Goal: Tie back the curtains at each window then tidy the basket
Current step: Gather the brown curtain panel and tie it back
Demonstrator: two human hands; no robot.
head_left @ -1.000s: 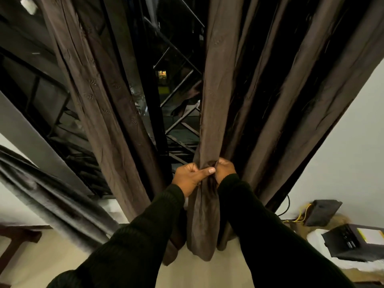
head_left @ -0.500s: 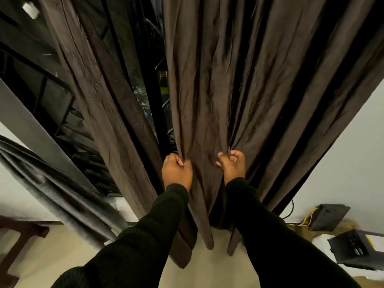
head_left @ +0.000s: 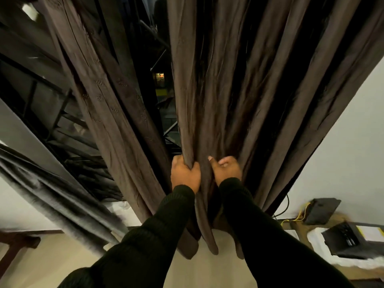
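Curtain point(head_left: 239, 90), brown and pleated, hangs in front of the dark window point(head_left: 160, 84). The left hand point(head_left: 185, 174) clenches its grip round the curtain's left edge fold; the right hand point(head_left: 225, 169), just beside it, grips the neighbouring folds with curled fingers. A second curtain point(head_left: 108, 113) hangs to the left. Dark boxes point(head_left: 340, 240) lie low at right by the wall point(head_left: 342, 152).

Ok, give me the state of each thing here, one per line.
Right curtain: bunched into folds, gripped by both hands.
Left curtain: hanging loose, not held.
Left hand: fingers curled round a fold.
Right hand: gripping the gathered fabric.
Window: uncovered between the curtains, dark outside.
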